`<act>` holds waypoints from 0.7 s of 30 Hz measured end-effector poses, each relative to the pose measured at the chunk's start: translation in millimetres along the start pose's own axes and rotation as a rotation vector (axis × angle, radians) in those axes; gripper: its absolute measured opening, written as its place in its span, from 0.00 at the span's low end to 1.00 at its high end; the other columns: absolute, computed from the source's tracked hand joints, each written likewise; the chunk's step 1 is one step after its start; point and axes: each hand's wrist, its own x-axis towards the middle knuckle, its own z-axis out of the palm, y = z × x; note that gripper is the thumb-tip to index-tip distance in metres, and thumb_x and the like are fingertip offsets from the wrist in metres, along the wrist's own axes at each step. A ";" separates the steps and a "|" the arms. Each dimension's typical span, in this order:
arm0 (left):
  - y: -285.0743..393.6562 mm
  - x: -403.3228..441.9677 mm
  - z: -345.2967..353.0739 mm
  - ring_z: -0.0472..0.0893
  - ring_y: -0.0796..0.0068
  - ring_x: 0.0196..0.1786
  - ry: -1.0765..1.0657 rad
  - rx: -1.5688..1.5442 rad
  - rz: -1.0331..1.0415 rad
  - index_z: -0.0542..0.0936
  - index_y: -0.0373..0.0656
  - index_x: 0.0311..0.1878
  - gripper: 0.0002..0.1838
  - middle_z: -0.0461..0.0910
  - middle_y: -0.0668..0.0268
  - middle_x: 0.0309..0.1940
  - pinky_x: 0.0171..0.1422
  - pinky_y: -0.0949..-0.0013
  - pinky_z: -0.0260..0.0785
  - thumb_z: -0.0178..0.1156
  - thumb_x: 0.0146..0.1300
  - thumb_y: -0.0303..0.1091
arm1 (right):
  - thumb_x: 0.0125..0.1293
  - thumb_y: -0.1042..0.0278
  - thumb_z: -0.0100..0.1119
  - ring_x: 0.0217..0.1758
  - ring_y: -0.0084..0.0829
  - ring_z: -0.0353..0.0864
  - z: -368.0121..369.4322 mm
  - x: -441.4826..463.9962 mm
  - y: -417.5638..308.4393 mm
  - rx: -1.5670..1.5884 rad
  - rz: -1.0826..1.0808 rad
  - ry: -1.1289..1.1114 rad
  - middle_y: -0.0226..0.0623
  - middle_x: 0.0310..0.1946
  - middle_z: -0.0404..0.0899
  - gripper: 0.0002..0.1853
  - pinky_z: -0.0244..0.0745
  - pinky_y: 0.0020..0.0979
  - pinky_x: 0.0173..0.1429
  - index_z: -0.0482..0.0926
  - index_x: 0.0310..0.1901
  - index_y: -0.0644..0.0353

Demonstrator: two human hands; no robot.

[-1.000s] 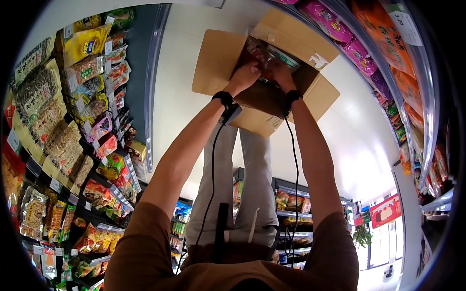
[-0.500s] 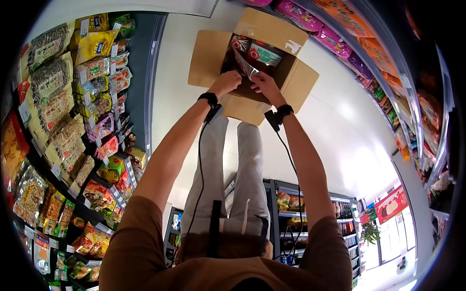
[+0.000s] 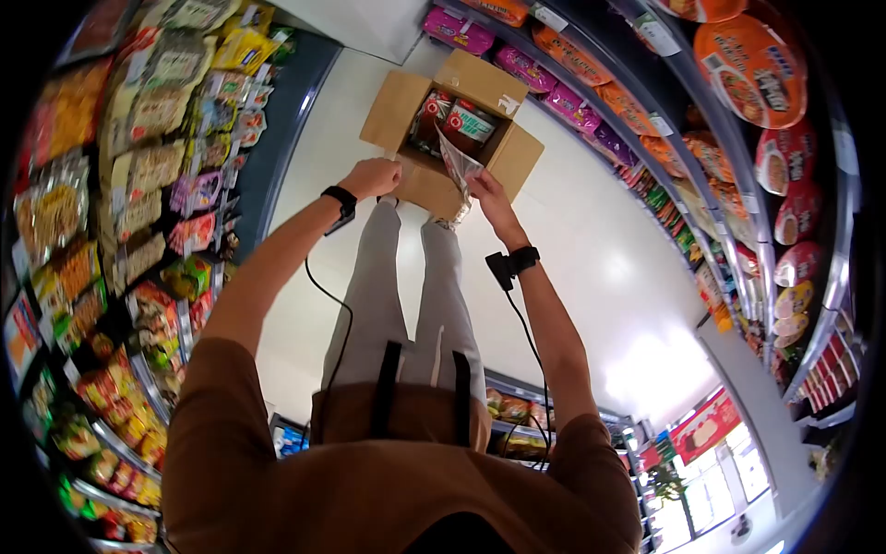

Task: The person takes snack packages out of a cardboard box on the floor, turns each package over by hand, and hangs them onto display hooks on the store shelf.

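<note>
Right fingers [image 3: 479,184] have pulled seemingly plastic film [image 3: 458,162] outward.

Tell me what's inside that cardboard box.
In the cardboard box, a left package and a right package show printed faces. The silvery wrapper in the right hand covers part of the opening. Anything beneath the packages is hidden.
</note>
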 end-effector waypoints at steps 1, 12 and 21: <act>12.5 -18.8 -9.6 0.80 0.53 0.37 0.014 0.022 0.040 0.78 0.46 0.35 0.08 0.81 0.59 0.30 0.40 0.53 0.72 0.52 0.60 0.37 | 0.71 0.61 0.52 0.37 0.21 0.66 -0.2 -12.9 -7.8 -0.021 -0.005 -0.019 0.27 0.31 0.69 0.11 0.65 0.25 0.45 0.73 0.41 0.61; 98.7 -232.6 -154.4 0.80 0.60 0.35 0.363 -0.070 0.234 0.78 0.47 0.41 0.11 0.81 0.64 0.36 0.39 0.60 0.72 0.53 0.67 0.42 | 0.74 0.61 0.45 0.35 0.24 0.69 45.5 -161.5 -166.7 -0.329 -0.235 -0.197 0.29 0.31 0.68 0.10 0.68 0.28 0.41 0.68 0.42 0.59; 113.0 -422.5 -191.7 0.80 0.69 0.41 0.424 -0.166 0.191 0.77 0.42 0.51 0.23 0.80 0.63 0.42 0.42 0.67 0.73 0.64 0.60 0.50 | 0.75 0.60 0.45 0.35 0.17 0.68 112.6 -291.5 -276.1 -0.231 -0.399 -0.281 0.25 0.32 0.71 0.10 0.65 0.22 0.43 0.70 0.46 0.58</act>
